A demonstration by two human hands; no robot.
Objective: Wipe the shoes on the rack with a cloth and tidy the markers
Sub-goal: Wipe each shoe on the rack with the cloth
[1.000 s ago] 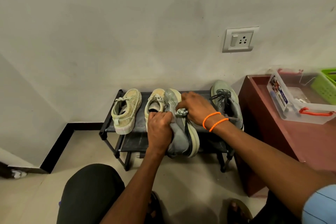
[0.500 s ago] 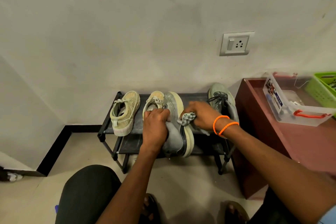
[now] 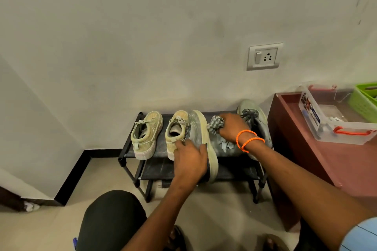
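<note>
Low black shoe rack (image 3: 130, 154) against pale wall, beside maroon cabinet (image 3: 346, 161). Left hand (image 3: 190, 161) curled over grey shoe (image 3: 202, 134), tipped on side at rack's front edge, probably to expose sole edge. Right hand (image 3: 231, 128) gripping bunched checked cloth (image 3: 215, 124) against it. Beige pair (image 3: 146, 134) toward rack's left end, second grey shoe (image 3: 257, 120) at right end. No markers visible; clear box (image 3: 326, 120) and green basket (image 3: 363, 102) on cabinet.

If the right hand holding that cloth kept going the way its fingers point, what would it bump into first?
The right hand points leftward with the checked cloth, so it would probably meet the pale sole of the tilted grey sneaker first; depth is unclear.
</note>
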